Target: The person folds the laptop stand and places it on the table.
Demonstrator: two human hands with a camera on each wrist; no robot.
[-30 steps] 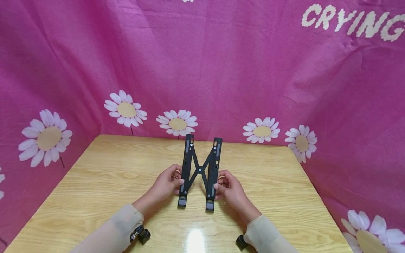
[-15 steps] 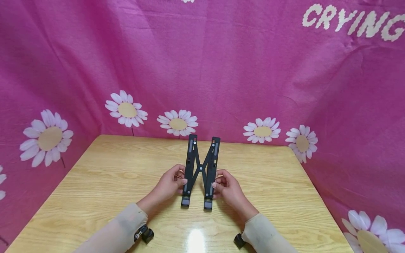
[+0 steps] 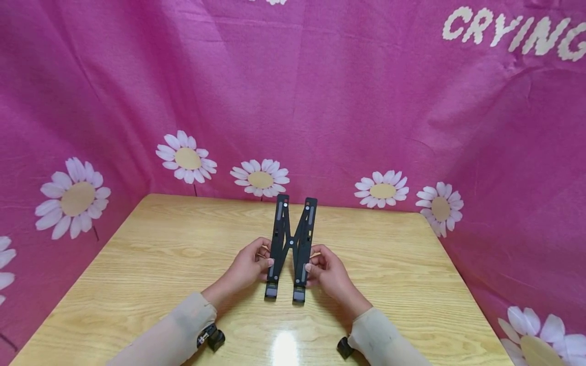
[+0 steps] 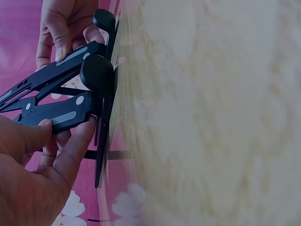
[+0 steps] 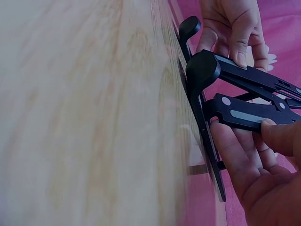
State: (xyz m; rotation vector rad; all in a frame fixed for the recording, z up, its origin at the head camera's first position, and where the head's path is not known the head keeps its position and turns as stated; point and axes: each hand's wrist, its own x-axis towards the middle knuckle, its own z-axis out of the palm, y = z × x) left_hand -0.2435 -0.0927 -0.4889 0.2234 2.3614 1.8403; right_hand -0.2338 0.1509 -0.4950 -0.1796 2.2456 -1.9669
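A: What is filling most of the view?
B: A pink curtain (image 3: 293,101) is hanging at twelve o'clock, and a wooden table (image 3: 389,254) is spreading beneath it.
A: Where is the stand?
B: The folding stand (image 3: 291,243) is standing on the table just ahead, its top leaning towards twelve, its side bars (image 3: 276,249) framing a narrow X.
A: And the hands?
B: The left hand (image 3: 247,263) is pinching one bar from eight o'clock, the right hand (image 3: 333,272) the other from four, thumbs pressing beside grey strips (image 4: 66,117).
A: Which step, then?
B: I'm guessing they're setting the width; moving further would be calling for even effort, fingertips staying clear of the crossing struts (image 3: 283,255).
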